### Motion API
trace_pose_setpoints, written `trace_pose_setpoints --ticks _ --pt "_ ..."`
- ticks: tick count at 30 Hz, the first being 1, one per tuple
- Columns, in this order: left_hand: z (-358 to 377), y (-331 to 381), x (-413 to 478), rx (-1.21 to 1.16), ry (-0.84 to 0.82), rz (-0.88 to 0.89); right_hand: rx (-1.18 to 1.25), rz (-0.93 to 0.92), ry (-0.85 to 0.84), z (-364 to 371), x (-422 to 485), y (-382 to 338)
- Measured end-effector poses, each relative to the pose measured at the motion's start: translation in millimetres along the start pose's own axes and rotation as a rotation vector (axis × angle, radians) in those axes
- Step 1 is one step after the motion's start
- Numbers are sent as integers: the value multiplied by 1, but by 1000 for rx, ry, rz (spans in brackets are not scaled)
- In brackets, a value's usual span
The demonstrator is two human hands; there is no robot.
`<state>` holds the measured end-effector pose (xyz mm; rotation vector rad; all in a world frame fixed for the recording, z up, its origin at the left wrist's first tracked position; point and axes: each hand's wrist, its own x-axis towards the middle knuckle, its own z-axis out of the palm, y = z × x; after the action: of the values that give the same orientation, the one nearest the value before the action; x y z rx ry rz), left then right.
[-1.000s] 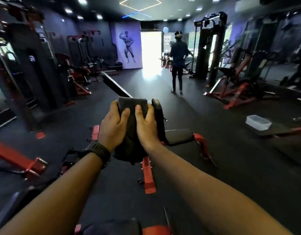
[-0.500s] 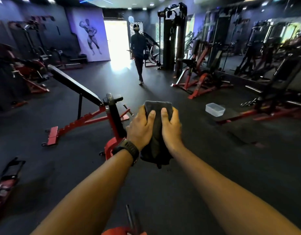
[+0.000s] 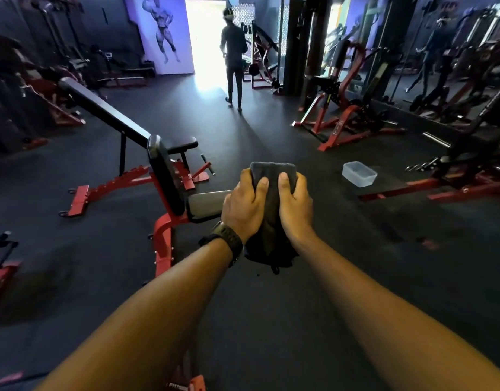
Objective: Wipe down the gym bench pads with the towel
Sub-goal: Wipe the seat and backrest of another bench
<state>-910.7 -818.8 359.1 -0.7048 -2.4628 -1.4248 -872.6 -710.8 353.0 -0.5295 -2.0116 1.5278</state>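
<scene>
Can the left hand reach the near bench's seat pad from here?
Probably yes: the seat pad sits just beside the left hand, nothing between them, though that hand grips the towel and depth is unclear.

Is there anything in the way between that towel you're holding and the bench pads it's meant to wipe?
Nothing visible does. The left hand and right hand both grip the towel, held up just right of the bench's seat pad and upright back pad. No object sits between towel and pads.

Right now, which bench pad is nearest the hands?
The flat seat pad, right beside the left hand; the upright back pad and the long inclined pad lie farther left.
</scene>
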Motion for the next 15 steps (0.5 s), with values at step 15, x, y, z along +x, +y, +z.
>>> trace_pose_setpoints --ticks 15 --pt "72 -114 155 43 62 -208 -71 66 -227 91 187 76"
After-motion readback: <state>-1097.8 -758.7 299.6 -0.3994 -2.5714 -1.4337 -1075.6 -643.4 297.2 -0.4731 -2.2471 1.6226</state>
